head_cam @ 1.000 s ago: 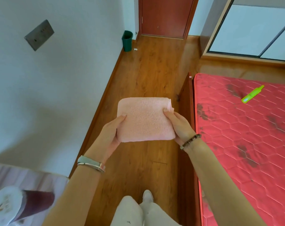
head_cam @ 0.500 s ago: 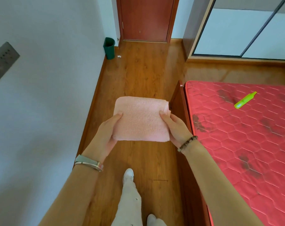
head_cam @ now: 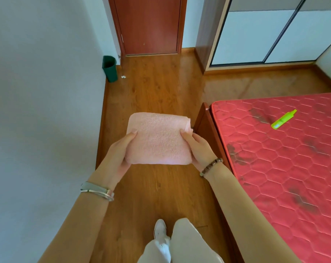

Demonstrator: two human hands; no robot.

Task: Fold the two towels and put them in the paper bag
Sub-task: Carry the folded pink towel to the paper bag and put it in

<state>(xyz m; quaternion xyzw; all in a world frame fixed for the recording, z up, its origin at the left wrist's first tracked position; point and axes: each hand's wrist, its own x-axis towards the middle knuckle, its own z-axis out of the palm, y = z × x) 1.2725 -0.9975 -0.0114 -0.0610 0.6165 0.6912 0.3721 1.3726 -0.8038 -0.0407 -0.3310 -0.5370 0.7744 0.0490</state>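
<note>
Green bin, perhaps marker, mattress

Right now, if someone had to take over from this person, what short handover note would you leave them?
Left hand: gripping the left edge of the folded pink terry towel.
Right hand: gripping its right edge.
The towel is held in the air over the wooden floor, beside the red quilted mattress.
Done: this towel is folded.
Left: bag it, then fold and bag the second towel. Neither the paper bag nor the second towel is in view.
</note>
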